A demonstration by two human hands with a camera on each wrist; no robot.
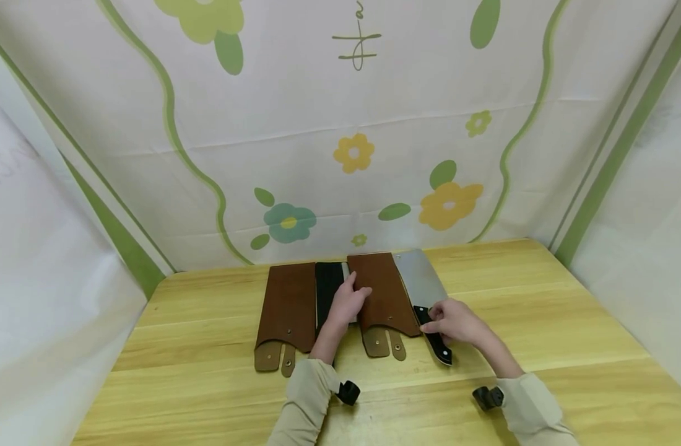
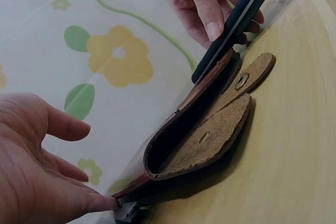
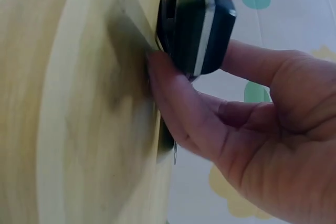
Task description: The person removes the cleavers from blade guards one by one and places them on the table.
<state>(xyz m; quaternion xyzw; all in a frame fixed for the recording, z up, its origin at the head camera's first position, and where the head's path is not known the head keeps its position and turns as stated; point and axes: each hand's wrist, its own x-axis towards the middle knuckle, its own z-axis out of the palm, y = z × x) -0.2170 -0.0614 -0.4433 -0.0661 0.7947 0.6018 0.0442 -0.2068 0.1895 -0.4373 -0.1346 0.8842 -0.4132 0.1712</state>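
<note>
A cleaver with a broad steel blade and a black riveted handle lies at the right, its blade along the right edge of a brown leather sheath. My right hand grips the handle, thumb on one side and fingers beneath. At this sheath's left edge, my left hand touches the leather with extended fingers; the thumb stands apart in the left wrist view. The sheath's mouth gapes there, showing a snap flap and a strap.
Another brown leather sheath lies to the left. Between the sheaths is a flat black piece with a metal strip beside it, partly hidden by my left hand. A flowered cloth hangs behind the wooden table.
</note>
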